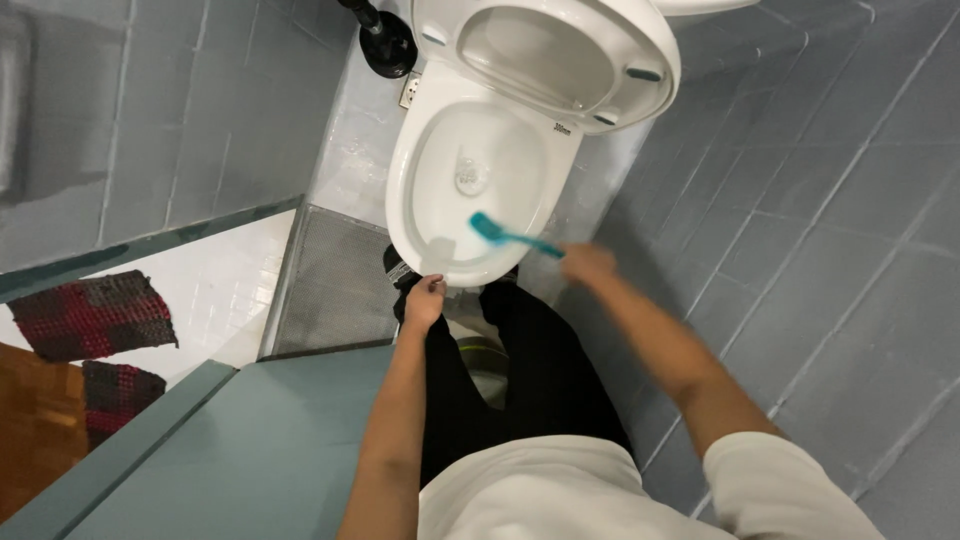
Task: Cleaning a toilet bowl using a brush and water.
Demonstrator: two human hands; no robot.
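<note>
Leaning over the white toilet bowl (pixel 440 160), the person's right hand (pixel 588 264) grips a teal brush (pixel 505 234) over its front rim, left hand (pixel 424 297) curled there, so a quick flick could spatter water

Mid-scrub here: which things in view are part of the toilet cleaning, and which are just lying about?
In use:
- teal brush, gripped by the right hand, head inside the toilet bowl
- left hand resting at the bowl's front rim
- raised seat and lid

Lying about:
- black plunger behind the toilet
- red-and-dark woven mats outside the doorway
</note>
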